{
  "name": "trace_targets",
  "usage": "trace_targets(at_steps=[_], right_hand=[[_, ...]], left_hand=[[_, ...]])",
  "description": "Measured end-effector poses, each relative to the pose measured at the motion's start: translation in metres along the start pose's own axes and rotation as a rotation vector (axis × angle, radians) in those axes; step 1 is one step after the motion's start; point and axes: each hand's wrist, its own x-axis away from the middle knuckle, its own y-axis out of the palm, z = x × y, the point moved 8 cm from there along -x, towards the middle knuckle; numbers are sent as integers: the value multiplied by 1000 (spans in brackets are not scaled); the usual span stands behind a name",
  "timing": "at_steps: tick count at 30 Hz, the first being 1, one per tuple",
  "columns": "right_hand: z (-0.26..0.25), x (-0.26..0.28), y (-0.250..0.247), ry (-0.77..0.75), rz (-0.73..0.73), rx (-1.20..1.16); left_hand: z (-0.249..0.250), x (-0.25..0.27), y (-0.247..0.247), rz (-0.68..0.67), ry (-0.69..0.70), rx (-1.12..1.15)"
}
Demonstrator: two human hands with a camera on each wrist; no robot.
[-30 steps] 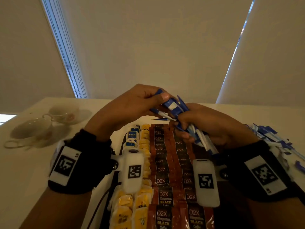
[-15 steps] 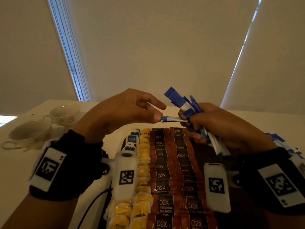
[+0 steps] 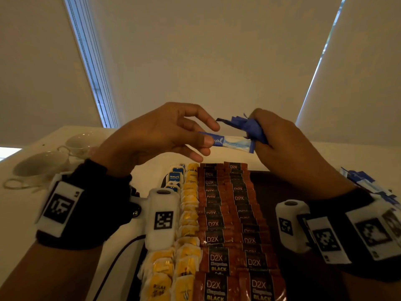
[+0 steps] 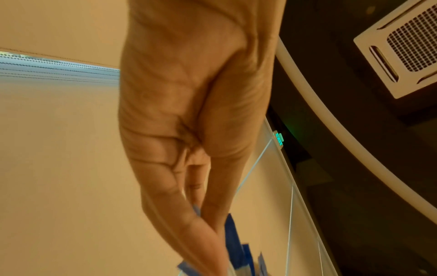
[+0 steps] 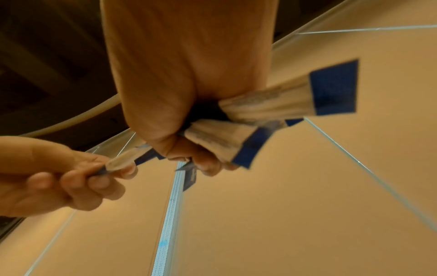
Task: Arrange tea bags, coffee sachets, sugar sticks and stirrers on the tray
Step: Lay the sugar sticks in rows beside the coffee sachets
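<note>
Both hands are raised above the dark tray (image 3: 271,192). My left hand (image 3: 201,141) pinches one end of a blue-and-white sugar stick (image 3: 232,142) between thumb and fingers. My right hand (image 3: 258,135) grips a bundle of sugar sticks (image 3: 247,124), whose blue ends fan out in the right wrist view (image 5: 283,100). The single stick's other end still reaches the right hand. On the tray lie rows of yellow tea bags (image 3: 188,216) and dark red coffee sachets (image 3: 225,213). The tray's right part shows dark and bare.
Two white cups on saucers (image 3: 41,166) stand on the pale table at the far left. More blue-and-white sugar sticks (image 3: 368,183) lie on the table to the right of the tray. Small blue-labelled packets (image 3: 174,177) sit at the tray's far left.
Both hands rose higher above the tray. The left hand let go of the bundle, took hold of one stick and drew it leftward out of the right hand's bundle.
</note>
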Motion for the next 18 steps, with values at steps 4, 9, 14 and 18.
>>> trace_targets(at_steps=[4,9,14,18], right_hand=[[-11,0,2,-110,65,127],[-20,1,9,-173,29,174],[-26,1,15,-213,10,224],[-35,4,12,-283,109,222]], left_hand=[[-3,-1,0,18,-28,35],[-3,0,-1,55,-56,153],[-8,0,0,69,-101,207],[-8,0,0,84,-119,230]])
